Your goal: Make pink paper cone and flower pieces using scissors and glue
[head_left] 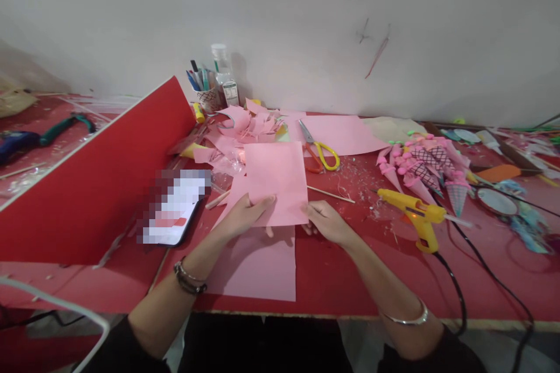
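A pink paper sheet (276, 178) is held just above the red table (350, 268). My left hand (245, 214) grips its lower left edge, thumb on top. Its lower right corner is pinched by my right hand (327, 221). A second pink sheet (260, 268) lies flat on the table beneath them, near the front edge. A thin wooden stick (330, 194) rests just right of the held sheet.
A phone (175, 210) lies left of my hands beside a red divider board (100, 175). Scissors (321, 148), pink scraps (249, 122), a pen cup (205, 93) and a bottle (224, 73) stand behind. A yellow glue gun (415, 210) and pink paper cones (420, 169) are at right.
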The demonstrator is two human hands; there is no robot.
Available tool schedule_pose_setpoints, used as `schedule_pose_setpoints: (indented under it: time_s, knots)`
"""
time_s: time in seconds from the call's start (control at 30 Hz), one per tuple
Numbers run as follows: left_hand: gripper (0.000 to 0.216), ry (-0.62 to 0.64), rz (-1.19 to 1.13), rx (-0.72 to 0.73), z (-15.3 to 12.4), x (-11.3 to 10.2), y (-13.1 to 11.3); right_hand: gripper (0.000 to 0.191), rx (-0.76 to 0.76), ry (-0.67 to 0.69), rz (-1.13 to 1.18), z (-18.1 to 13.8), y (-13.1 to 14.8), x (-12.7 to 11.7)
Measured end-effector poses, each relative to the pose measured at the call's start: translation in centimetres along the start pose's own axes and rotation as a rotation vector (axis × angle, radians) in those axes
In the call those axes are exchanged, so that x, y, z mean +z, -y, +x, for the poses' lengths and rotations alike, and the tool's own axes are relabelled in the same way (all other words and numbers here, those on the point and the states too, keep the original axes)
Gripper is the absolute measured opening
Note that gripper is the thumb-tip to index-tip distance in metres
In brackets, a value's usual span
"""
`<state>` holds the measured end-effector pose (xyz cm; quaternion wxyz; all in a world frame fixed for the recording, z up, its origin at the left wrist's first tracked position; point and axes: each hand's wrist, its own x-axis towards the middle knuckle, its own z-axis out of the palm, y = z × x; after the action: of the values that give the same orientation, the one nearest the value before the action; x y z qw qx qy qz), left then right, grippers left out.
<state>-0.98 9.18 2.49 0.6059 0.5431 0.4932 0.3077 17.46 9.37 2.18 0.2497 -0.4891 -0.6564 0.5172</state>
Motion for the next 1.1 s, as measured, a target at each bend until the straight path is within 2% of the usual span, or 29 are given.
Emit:
schedule_pose_setpoints:
  time_s: [0.17, 0.33, 0.5, 0.57, 0.7, 0.83, 0.97, 1.1]
  knots:
    - [0.038, -0.032, 0.039, 0.046, 0.1, -0.1, 0.4, 0.050, -0.049, -0.017, -0.014, 0.0, -0.2, -0.1]
    - [0.035, -0.151, 0.070, 0.042, 0.1, 0.0, 0.0, 0.049, -0.094, 0.035, -0.038, 0.0, -0.3, -0.5]
    - [0.036, -0.190, 0.067, 0.076, 0.2, 0.4, -0.2, 0.047, -0.138, -0.026, -0.066, 0.2, -0.4, -0.6]
    - [0.037, -0.219, 0.082, 0.060, 0.1, 0.8, -0.3, 0.043, -0.161, -0.085, -0.051, 0.3, -0.4, -0.5]
    - [0.031, -0.278, 0.123, -0.017, 0.1, 1.8, -0.4, 0.029, -0.180, -0.323, 0.079, 0.7, -0.6, -0.2]
    - [0.016, -0.241, 0.094, 0.097, 0.2, 2.4, -0.2, 0.027, -0.124, -0.477, 0.232, 1.1, -1.4, -0.2]
    - [0.019, -0.191, 0.090, 0.013, 0.1, 2.0, -0.3, 0.026, -0.131, -0.563, 0.147, 1.0, -1.4, -0.8]
    - [0.021, -0.283, 0.051, -0.027, -0.1, 1.2, -0.7, 0.025, -0.115, -0.531, 0.100, 0.7, -0.6, -1.1]
